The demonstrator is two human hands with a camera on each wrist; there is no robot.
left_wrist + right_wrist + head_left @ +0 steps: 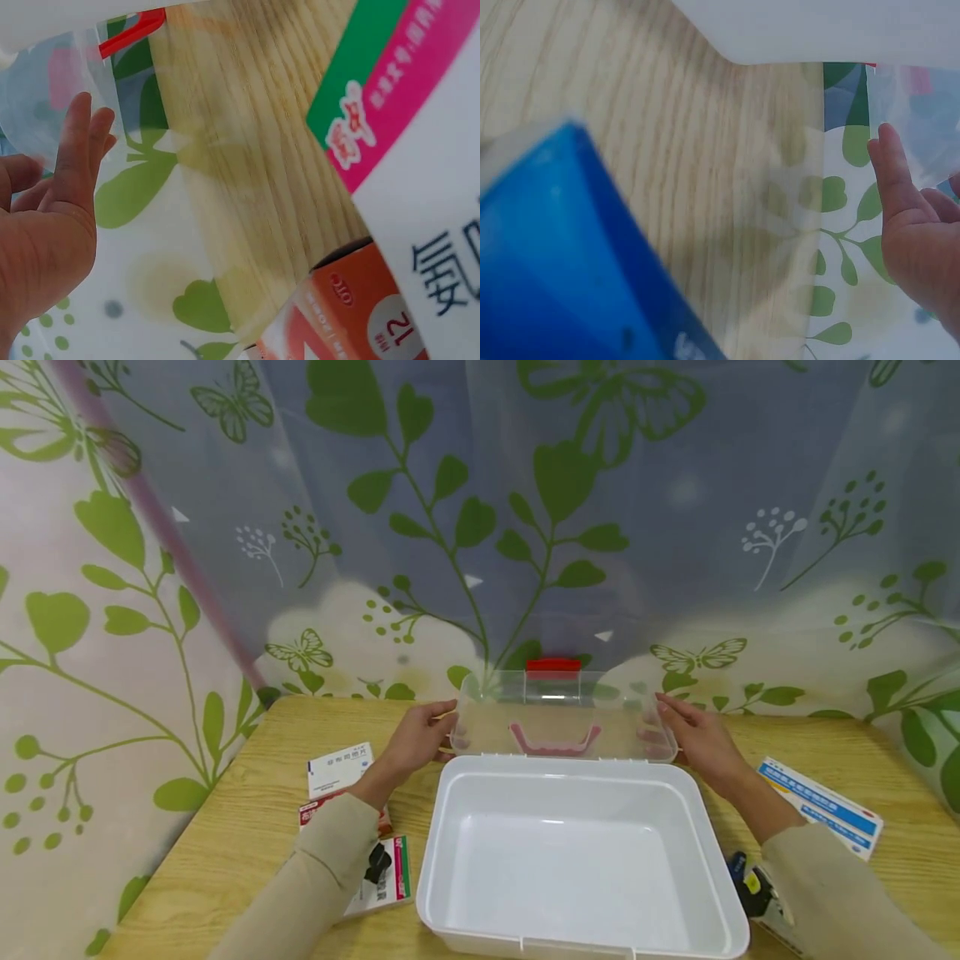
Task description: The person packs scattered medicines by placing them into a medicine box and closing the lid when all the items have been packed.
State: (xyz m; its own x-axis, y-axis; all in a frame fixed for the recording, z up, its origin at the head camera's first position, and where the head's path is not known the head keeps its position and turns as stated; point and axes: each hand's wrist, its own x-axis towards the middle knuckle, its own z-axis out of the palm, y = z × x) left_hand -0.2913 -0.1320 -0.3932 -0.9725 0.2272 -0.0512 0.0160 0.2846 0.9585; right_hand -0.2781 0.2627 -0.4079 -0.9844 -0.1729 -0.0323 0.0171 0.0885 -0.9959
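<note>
A clear lid point(480, 710) with a pink handle point(553, 747) and a red latch point(553, 668) stands raised along the far rim of a white plastic box point(431, 860). My left hand point(420, 735) holds the lid's left end, with some fingertips showing through the clear plastic. At the opposite end my right hand point(701, 739) holds the lid the same way. In the left wrist view, the left hand point(56, 225) has its fingers stretched along the lid point(45, 105). Extended fingers of the right hand point(922, 232) reach the lid point(907, 112) in the right wrist view.
Left of the box lie a white medicine box point(339, 768), a red carton point(311, 810) and a white, green and pink box point(390, 889). A blue-and-white box point(821, 806) lies to the right, near a dark item point(753, 893). A patterned curtain point(480, 527) hangs behind the table.
</note>
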